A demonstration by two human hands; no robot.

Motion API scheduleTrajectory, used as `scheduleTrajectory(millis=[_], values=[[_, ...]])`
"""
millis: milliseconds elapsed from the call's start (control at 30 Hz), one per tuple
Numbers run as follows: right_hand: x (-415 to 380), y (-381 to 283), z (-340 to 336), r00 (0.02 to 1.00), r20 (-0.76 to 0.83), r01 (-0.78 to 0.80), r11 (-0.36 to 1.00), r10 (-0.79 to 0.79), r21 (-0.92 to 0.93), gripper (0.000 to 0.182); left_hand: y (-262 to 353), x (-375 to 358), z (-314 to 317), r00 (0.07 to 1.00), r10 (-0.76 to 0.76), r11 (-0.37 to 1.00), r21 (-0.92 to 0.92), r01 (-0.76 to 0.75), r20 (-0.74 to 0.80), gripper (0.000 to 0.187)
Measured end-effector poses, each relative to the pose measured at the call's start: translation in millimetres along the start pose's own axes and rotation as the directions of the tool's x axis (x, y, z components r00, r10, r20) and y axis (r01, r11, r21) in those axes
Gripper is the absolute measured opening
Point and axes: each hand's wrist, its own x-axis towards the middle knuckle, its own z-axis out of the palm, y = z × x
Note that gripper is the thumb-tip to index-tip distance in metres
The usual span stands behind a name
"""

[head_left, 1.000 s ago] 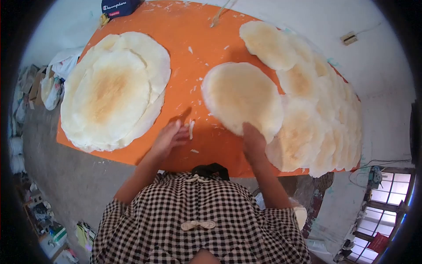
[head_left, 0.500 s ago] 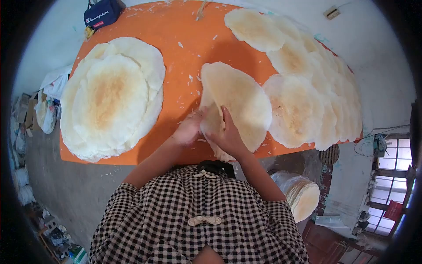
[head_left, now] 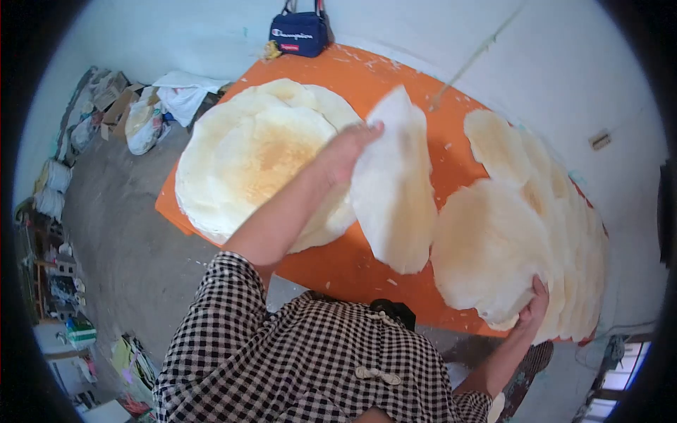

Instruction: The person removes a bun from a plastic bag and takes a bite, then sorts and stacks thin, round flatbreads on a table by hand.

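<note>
A thin, pale round flatbread (head_left: 395, 197) is lifted and tilted over the middle of the table. My left hand (head_left: 351, 149) grips its left edge, thumb along the upper side. To the right, my right hand (head_left: 534, 304) pinches the lower right edge of another flatbread (head_left: 486, 247), which lies against the overlapping flatbreads at the table's right. Its fingers are partly tucked beneath the bread. Behind my left forearm stands a broad stack of flatbreads (head_left: 240, 151), browned in the middle.
The orange tabletop (head_left: 448, 158) has white flakes scattered on it. Rows of overlapping flatbreads (head_left: 564, 240) cover its right end. A navy bag (head_left: 302, 35) is at the back edge by the wall. Bags and cardboard boxes (head_left: 120, 113) sit on the floor at left.
My hands have parted from the one flatbread in the middle. The left lifted a flatbread toward the left stack; the right moved to a flatbread at right. The view swung left.
</note>
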Motion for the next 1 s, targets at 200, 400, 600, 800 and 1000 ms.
scheduleTrajectory(millis=[200, 400, 600, 800, 1000], values=[[-3, -4, 21, 0.998, 0.058, 0.023, 1.0, -0.021, -0.02, 0.047, 111, -49, -112, 0.924, 0.315, 0.938, -0.078, -0.338, -0.217, 0.045], [4, -5, 61, 0.995, 0.101, -0.014, 0.992, 0.027, -0.128, 0.048, 67, -109, -281, 0.631, 0.093, 0.883, -0.229, -0.409, -0.77, 0.027], [17, -20, 110, 0.981, 0.193, 0.043, 0.948, 0.02, -0.316, 0.046, 25, -133, -318, 0.542, 0.015, 0.901, -0.224, -0.372, -0.84, 0.028], [36, -46, 237, 0.913, 0.385, 0.369, 0.68, -0.137, -0.634, 0.045, 24, -143, -225, 0.185, 0.491, 0.867, 0.499, -0.007, -0.851, 0.053], [4, -24, 418, 0.251, 0.899, 0.957, -0.047, -0.359, -0.287, 0.039, -108, -175, -93, 0.832, 0.423, 0.819, 0.545, -0.181, -0.359, 0.047]])
